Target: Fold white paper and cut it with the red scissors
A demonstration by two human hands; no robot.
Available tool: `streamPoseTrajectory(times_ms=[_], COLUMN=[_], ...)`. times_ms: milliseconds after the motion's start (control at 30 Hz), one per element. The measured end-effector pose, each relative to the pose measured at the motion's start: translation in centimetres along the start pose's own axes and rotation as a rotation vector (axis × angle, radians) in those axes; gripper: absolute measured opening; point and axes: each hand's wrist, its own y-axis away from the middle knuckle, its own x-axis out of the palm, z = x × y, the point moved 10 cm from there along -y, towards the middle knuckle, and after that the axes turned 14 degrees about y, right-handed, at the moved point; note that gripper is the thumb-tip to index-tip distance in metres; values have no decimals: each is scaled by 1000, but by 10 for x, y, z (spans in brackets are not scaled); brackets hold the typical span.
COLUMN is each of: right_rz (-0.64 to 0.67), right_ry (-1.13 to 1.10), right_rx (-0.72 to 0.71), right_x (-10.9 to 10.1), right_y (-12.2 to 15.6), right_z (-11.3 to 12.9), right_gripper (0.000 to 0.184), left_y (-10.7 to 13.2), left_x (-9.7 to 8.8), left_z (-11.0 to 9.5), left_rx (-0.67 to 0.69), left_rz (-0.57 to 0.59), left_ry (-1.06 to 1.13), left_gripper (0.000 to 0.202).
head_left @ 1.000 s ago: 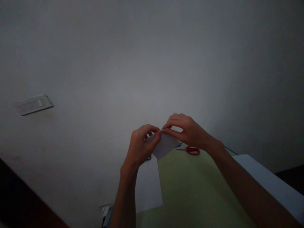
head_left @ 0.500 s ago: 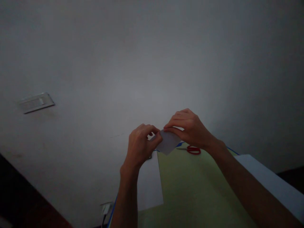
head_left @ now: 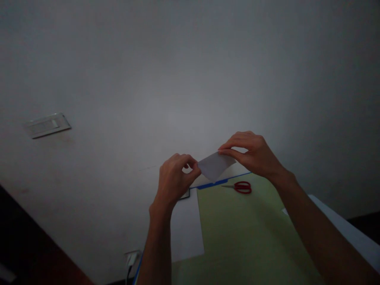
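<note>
- The left hand [head_left: 173, 183] is raised above the worktop [head_left: 341, 225], its thumb and curled fingers pinching the left corner of a small white piece of paper [head_left: 216, 165].
- The right hand [head_left: 253, 154] pinches the same piece of paper at its upper right corner, thumb under and fingers bent over the top edge.
- The piece of paper hangs in the air between the two hands, stretched from one pinch to the other, with its lower point hanging down over the far edge of the worktop.
- A large light-green sheet [head_left: 246, 233] lies flat on the worktop below the hands and covers most of what shows of it.
- A white sheet [head_left: 187, 229] lies just beside the green sheet on its left, touching its left edge, under the left forearm.
- Red-handled scissors [head_left: 241, 187] lie on the green sheet near the far edge of the worktop, below the right hand and apart from it.
- A thin blue strip [head_left: 212, 183] runs along the far edge of the green sheet.
- Behind the worktop stands a plain pale wall [head_left: 178, 79], with a light switch plate [head_left: 47, 125] well off to the left.
- The room is dim, so fine folds in the paper cannot be told.
</note>
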Motion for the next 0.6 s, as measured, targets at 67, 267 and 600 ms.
streamPoseTrajectory(times_ms=[67, 267, 600], right_rz=[0, -188, -47], right_ry=[-21, -42, -216], right_rx=[19, 277, 318], right_x=[1, -30, -6], right_y=[2, 18, 9], right_z=[-6, -59, -42], right_gripper=[9, 9, 9], left_y=[1, 5, 0], left_x=[-2, -22, 7], left_z=[4, 41, 18], left_rx=[1, -111, -108], left_rz=[-9, -104, -115], left_ry=[-26, -10, 557], left_gripper=[6, 4, 24])
